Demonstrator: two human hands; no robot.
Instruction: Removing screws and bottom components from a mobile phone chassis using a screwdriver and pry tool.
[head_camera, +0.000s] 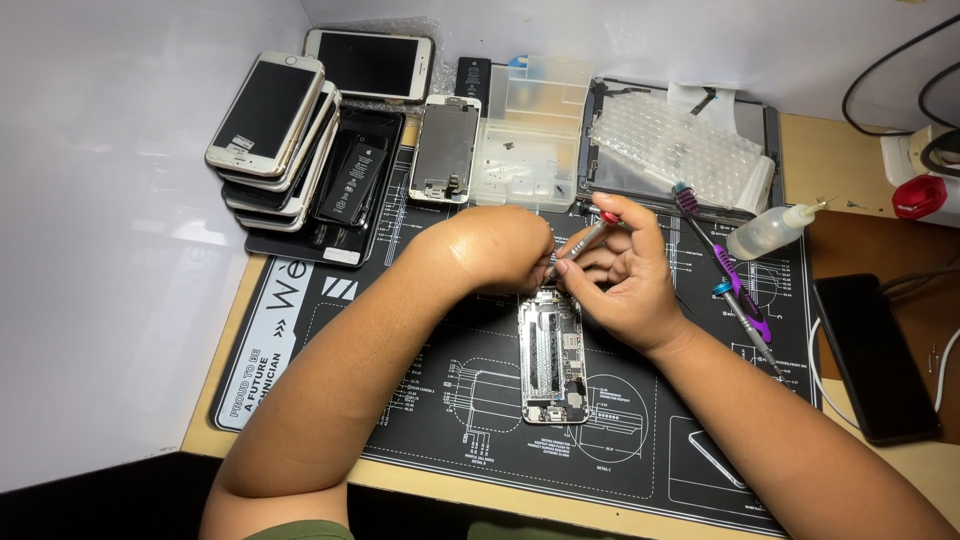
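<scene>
Right hand (622, 275) is pinching a red-capped screwdriver (585, 240), tip angled down at the top edge of the opened phone (552, 355) lying on the black repair mat (420, 420). Left hand (505, 245) is curled over that same top end, can't tell what it's gripping. Two more screwdrivers (735, 290) sit just right; stacked phones (272, 125) are far left.

Opened phone (552, 355) lies face-up on black mat (420, 400), innards exposed. Right hand (625, 275) grips red-capped screwdriver (585, 240), tip angled down at phone's top edge. Left hand (500, 245) bears on the same edge. Stacked phones (270, 125) far left; two spare screwdrivers (735, 285) right; parts tray (525, 135) behind.
</scene>
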